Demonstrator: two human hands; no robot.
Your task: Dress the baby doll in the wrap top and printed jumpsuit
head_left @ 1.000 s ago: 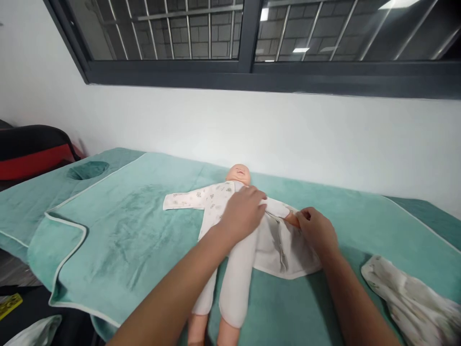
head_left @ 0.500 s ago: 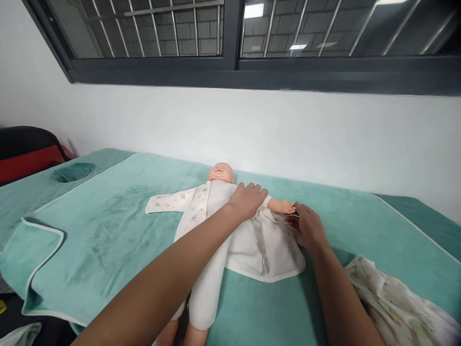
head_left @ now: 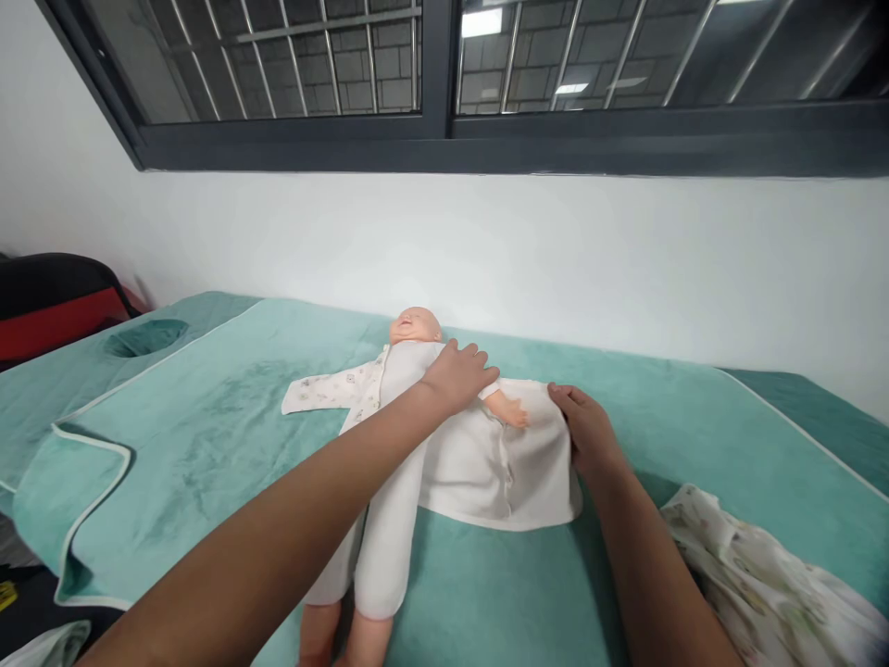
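A baby doll [head_left: 415, 324] lies on its back, dressed in a white bodysuit and leggings. A patterned jacket [head_left: 365, 389] covers its arm on the picture's left; the jacket's white inner side [head_left: 472, 472] spreads out on the right. My left hand [head_left: 458, 375] rests at the doll's shoulder on that side, fingers curled around the upper arm. The doll's bare forearm [head_left: 509, 409] lies over the spread cloth. My right hand [head_left: 584, 421] pinches the jacket's upper right edge between thumb and fingers. My left forearm hides part of the doll's body.
A teal cover [head_left: 229, 445] with pale piping lies over the bed, with a round hole [head_left: 145, 337] at the left. A crumpled printed cloth [head_left: 764, 574] sits at the lower right. Behind are a white wall and a barred window; a red and black object [head_left: 62, 306] stands far left.
The doll's bare forearm has swung down and inward. My right hand has gone from beside the doll's hand to the jacket's edge, and the cloth is spread flatter.
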